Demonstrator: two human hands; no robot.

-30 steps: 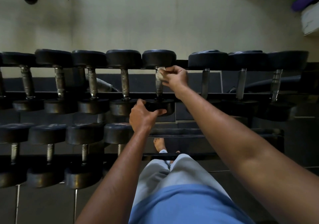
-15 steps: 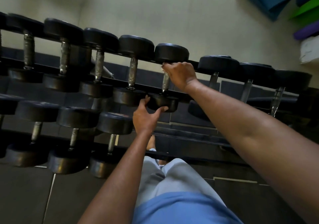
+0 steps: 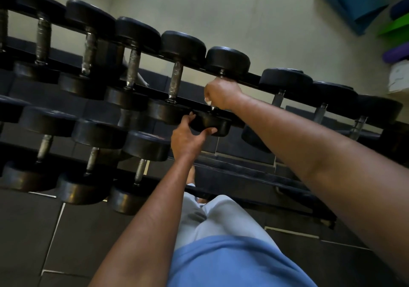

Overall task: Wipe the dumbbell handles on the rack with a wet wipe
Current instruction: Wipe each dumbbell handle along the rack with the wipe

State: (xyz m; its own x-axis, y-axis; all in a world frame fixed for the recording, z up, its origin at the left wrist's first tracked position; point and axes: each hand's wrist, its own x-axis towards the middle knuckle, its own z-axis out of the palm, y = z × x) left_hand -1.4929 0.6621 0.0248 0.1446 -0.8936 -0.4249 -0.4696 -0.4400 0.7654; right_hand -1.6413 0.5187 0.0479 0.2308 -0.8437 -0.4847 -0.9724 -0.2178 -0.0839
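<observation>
A black dumbbell (image 3: 228, 58) lies across the top tier of the rack (image 3: 252, 79), near the middle of the row. My right hand (image 3: 221, 94) is wrapped round its metal handle, hiding most of it. A sliver of the white wet wipe (image 3: 208, 102) shows under my fingers. My left hand (image 3: 188, 136) grips the near head (image 3: 218, 125) of the same dumbbell, thumb on one side and fingers on the other.
More black dumbbells with bare metal handles (image 3: 174, 80) fill the top tier to the left and right, and a lower tier (image 3: 93, 158) holds others at left. Blue, green and purple mats (image 3: 354, 3) lie at the upper right. Dark floor tiles lie below.
My right hand has slid down the handle toward the near head, closing fully round it. The view has swung, so the rack now slants down to the right. My left hand keeps its hold.
</observation>
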